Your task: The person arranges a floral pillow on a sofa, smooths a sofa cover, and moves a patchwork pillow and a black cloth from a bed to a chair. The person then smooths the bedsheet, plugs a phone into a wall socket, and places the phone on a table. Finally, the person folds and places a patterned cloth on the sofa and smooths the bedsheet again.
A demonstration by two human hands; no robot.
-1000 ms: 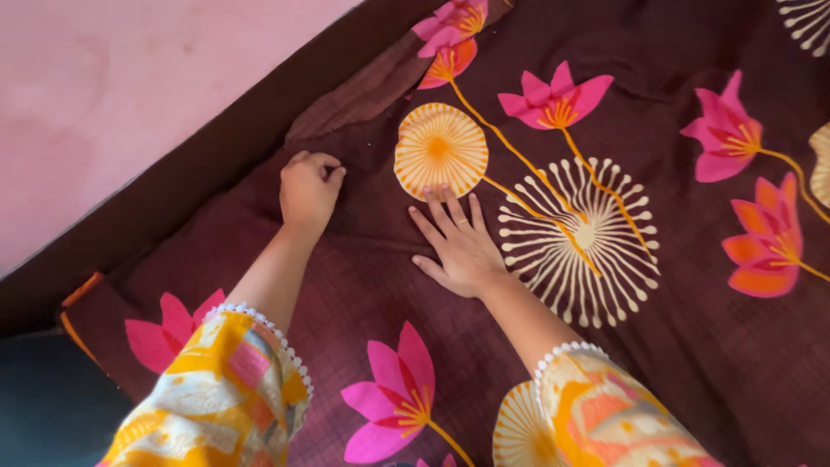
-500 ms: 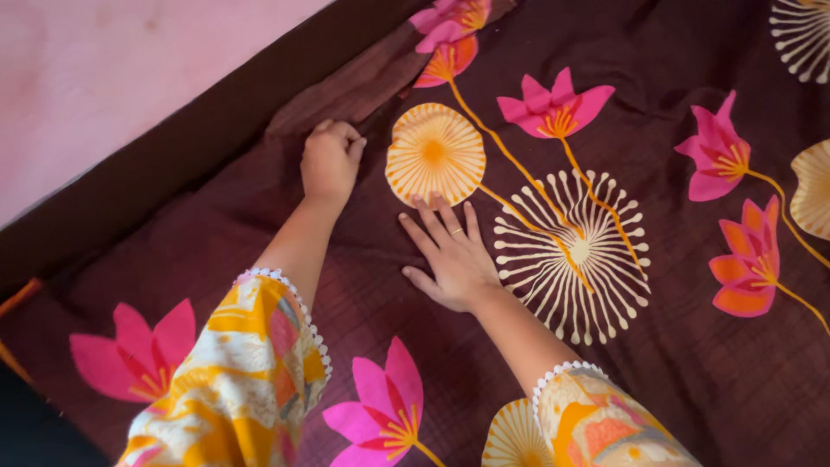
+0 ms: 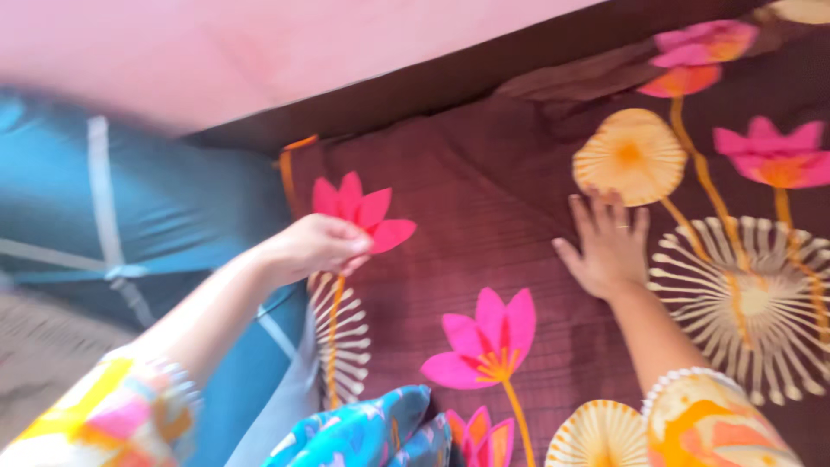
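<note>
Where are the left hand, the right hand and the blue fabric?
left hand (image 3: pixel 316 245), head view, on the knuckles.
right hand (image 3: pixel 609 251), head view, on its back.
blue fabric (image 3: pixel 173 207), head view, on its flat middle.

Matt, ribbed cloth bedspread; smoother blue fabric beside it.

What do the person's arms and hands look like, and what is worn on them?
Both forearms are bare. The left sleeve is patterned in yellow, white, pink and orange, with a beaded-looking pale edge, though it is blurred. The right sleeve has orange, yellow and cream shapes and a white scalloped trim. The right hand wears a thin ring on one finger. The left hand shows no ring that I can see.
</note>
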